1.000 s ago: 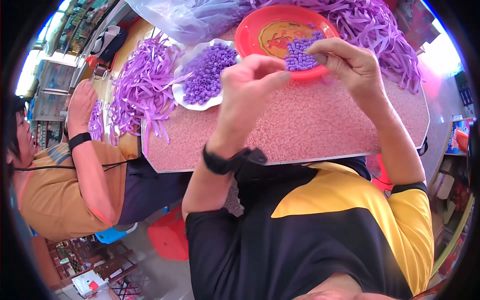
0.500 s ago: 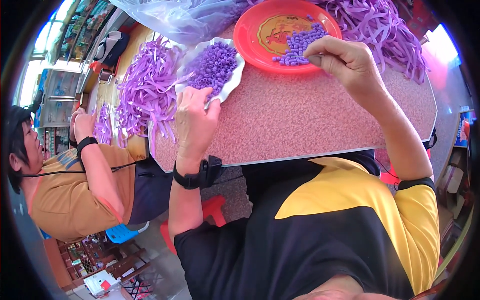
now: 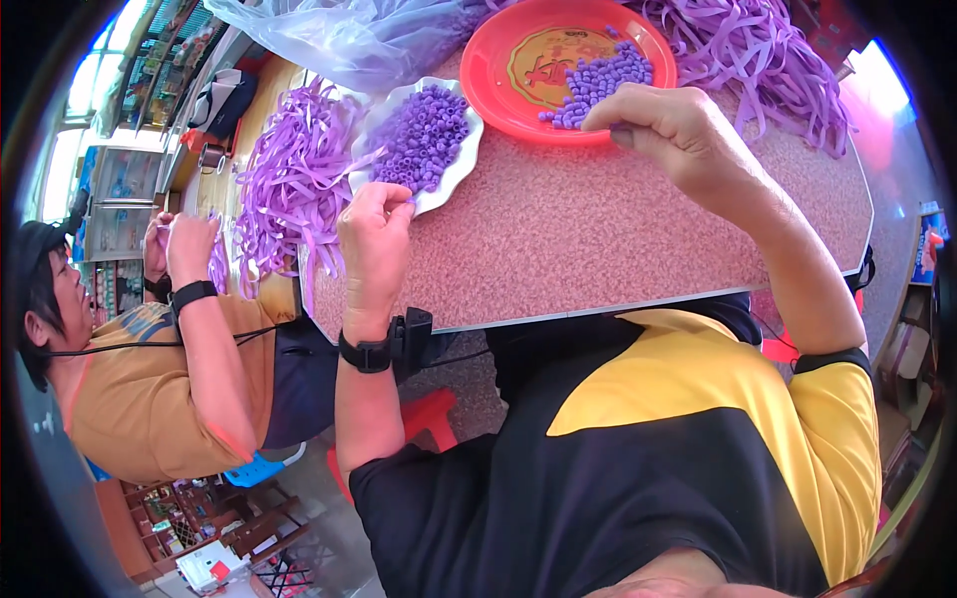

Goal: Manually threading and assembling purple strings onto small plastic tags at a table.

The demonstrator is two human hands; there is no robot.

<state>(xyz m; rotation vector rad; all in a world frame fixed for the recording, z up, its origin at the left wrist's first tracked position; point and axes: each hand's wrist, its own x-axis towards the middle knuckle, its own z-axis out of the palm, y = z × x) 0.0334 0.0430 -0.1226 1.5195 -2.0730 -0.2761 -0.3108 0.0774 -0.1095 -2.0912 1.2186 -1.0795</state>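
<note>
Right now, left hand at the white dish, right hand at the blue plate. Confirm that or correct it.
The plate is red, not blue, as the head view shows. The left hand is at the white dish, the right hand at the plate.

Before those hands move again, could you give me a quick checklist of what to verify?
1. White wavy-rimmed dish holds purple ring-shaped beads: ok.
2. Round red plate holds small purple beads: ok.
3. Left hand at the dish's near edge, fingertips together: ok.
4. Right hand clear of the plate: not ok; in this view it overlaps the near rim.
5. Something pinched in the right hand: cannot tell; fingers hide it.
</note>
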